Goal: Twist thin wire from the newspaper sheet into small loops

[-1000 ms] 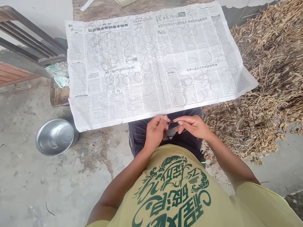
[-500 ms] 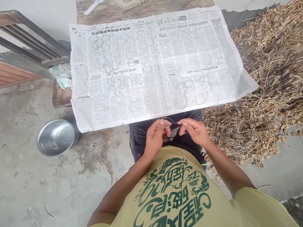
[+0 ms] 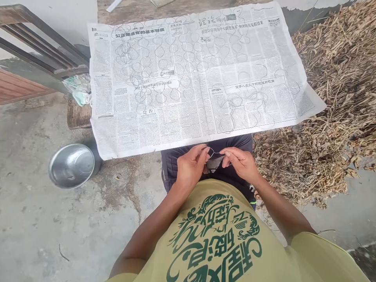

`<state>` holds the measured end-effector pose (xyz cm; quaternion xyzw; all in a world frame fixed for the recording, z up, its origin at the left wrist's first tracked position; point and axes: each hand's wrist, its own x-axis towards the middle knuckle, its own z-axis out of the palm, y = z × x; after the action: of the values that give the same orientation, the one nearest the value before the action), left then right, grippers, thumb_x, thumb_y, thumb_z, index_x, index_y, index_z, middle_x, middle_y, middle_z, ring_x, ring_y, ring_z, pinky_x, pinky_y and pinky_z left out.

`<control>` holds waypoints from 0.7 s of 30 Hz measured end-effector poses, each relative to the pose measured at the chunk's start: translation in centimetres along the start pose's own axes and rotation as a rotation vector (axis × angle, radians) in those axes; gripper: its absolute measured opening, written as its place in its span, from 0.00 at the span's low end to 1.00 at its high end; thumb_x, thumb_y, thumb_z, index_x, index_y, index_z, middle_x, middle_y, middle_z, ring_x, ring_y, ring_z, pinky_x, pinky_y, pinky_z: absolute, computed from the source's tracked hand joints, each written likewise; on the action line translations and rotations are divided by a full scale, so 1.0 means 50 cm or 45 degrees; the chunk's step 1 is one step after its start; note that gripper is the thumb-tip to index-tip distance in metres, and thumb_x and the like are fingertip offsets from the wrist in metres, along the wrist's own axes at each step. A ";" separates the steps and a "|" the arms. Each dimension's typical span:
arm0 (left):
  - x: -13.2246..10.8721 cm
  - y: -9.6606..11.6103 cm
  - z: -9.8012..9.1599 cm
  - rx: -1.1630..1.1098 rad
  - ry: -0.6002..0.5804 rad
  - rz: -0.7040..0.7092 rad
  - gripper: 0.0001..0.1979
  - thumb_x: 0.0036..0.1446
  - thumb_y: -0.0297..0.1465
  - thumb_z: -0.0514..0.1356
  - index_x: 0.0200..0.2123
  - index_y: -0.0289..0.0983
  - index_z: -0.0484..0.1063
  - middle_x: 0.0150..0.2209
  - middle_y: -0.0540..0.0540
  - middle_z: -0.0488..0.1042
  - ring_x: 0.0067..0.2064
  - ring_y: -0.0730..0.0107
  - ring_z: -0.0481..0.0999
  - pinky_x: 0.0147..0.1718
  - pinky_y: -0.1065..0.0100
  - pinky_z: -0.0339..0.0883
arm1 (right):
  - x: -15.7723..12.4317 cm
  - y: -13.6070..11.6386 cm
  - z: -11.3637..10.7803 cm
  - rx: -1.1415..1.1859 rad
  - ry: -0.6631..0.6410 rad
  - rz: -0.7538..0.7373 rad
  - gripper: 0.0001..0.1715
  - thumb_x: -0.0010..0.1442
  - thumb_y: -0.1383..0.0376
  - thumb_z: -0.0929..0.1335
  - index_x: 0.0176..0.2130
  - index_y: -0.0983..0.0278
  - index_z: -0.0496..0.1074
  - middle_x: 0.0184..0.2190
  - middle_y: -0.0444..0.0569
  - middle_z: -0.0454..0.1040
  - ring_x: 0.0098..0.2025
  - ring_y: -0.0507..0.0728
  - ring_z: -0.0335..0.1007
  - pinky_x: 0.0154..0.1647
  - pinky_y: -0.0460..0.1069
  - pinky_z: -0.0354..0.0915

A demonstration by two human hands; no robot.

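Observation:
Between my hands, over my lap, is a thin bent wire (image 3: 213,150) with a rounded loop at its left part. My left hand (image 3: 190,164) pinches the loop between thumb and fingers. Closed on the wire's right part is my right hand (image 3: 239,161), its thumb against the fingertips. Just beyond them a newspaper (image 3: 126,137) covers the table. Many thin wire pieces lie on it: figure-eight shapes (image 3: 160,58) in rows toward the left and back, and looser bent wires (image 3: 230,117) at the near right.
A metal pot (image 3: 72,166) stands on the concrete floor at the left. Beside the table are a wooden chair (image 3: 35,39) and a plastic bag (image 3: 79,88). Dry stalks and leaves (image 3: 337,98) are heaped at the right. A white strip-like object (image 3: 113,5) lies on the wooden tabletop behind the newspaper.
My left hand has shifted slightly left and turned, its fingers now further round the wire loop. My right hand has barely moved. The whole view has tilted a little.

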<state>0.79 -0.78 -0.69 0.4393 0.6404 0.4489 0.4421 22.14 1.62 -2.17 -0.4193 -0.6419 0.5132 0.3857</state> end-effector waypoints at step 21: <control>-0.004 0.023 0.006 -0.265 -0.197 -0.254 0.25 0.68 0.49 0.69 0.58 0.37 0.81 0.29 0.48 0.81 0.25 0.69 0.78 0.25 0.67 0.75 | 0.003 -0.004 -0.005 0.107 -0.028 0.063 0.21 0.79 0.51 0.66 0.51 0.62 0.82 0.31 0.46 0.85 0.30 0.53 0.82 0.36 0.48 0.80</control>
<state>1.33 -0.65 0.36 0.3585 0.5948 0.4315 0.5758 22.27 1.83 -1.93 -0.4128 -0.6132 0.5539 0.3831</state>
